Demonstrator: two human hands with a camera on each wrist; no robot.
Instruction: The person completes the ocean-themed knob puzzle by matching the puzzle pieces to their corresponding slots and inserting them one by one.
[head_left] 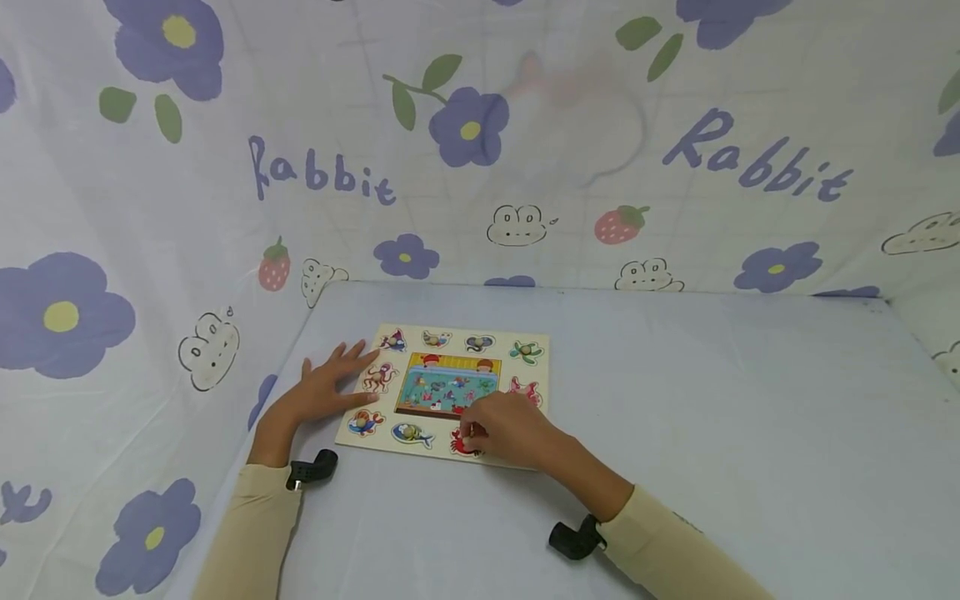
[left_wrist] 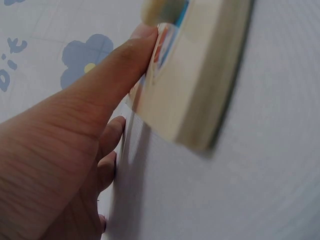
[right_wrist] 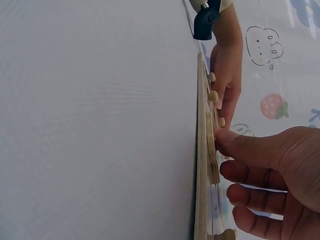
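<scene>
A wooden knob puzzle board (head_left: pixel 457 343) with sea-animal pieces around a central aquarium picture lies flat on the table. My right hand (head_left: pixel 510 427) is over its near edge and pinches the red crab piece (head_left: pixel 459 444) between thumb and fingers. In the right wrist view this piece (right_wrist: pixel 212 157) stands slightly proud of the board, and its knob is mostly hidden by the thumb. My left hand (head_left: pixel 322 390) rests at the board's left edge with fingers extended. Its thumb (left_wrist: pixel 125 60) lies on the board beside a wooden knob (left_wrist: pixel 162 11).
Other pieces sit around the border, among them an octopus (head_left: pixel 378 377), a blue fish (head_left: pixel 412 434) and a green turtle-like piece (head_left: pixel 527 352). The white table (head_left: pixel 712 433) extends to the right. Printed fabric (head_left: pixel 562 158) hangs behind and at the sides.
</scene>
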